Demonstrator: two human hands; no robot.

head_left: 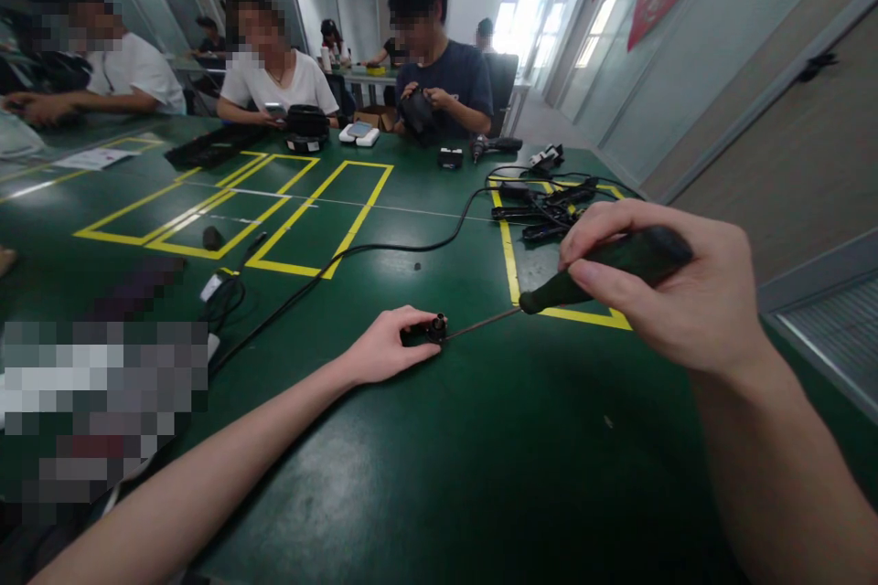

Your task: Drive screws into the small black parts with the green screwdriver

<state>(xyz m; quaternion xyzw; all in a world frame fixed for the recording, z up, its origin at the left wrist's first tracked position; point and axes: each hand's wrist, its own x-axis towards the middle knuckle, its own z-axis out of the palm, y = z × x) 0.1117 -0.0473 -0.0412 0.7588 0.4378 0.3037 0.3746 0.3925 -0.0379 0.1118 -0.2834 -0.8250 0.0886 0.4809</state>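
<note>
Near the middle of the green table, my left hand pinches a small round black part between thumb and fingers. What kind of part it is I cannot make out. My right hand is wrapped round the dark green handle of a screwdriver, raised above the table on the right. The thin metal shaft slants down to the left, and its tip meets the right side of the black part or lies just beside it. A tiny dark piece rests on the table beyond my left hand.
A black cable crosses the table. Several black tools and cables lie in a yellow-taped area at the right. A power drill and a black box stand farther back. People sit across the table; one handles a black object.
</note>
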